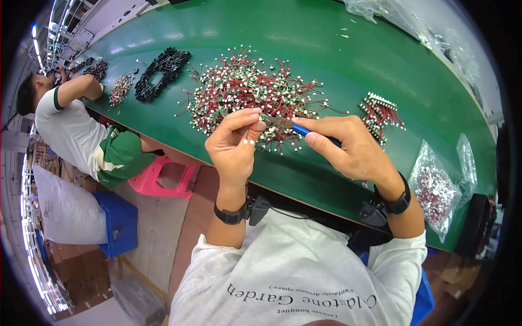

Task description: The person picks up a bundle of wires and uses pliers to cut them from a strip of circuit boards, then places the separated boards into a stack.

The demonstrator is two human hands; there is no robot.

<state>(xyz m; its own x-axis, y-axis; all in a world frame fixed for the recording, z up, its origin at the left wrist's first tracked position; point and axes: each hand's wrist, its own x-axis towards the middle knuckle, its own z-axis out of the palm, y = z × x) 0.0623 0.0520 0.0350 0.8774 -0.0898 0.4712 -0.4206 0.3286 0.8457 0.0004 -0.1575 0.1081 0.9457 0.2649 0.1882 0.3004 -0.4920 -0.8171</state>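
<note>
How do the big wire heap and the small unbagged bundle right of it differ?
The heap is far larger than the bundle. The heap sprawls in a tangle; the bundle has a neat row along its upper edge. Both mix red and white on the green table.

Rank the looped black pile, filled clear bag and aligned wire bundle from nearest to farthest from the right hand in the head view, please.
1. Aligned wire bundle, right of the right hand.
2. Filled clear bag, farther right.
3. Looped black pile, far left.

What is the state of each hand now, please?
Left hand: closed, holding thin red wires with small white connectors.
Right hand: closed, holding blue-handled metal pliers.
</note>
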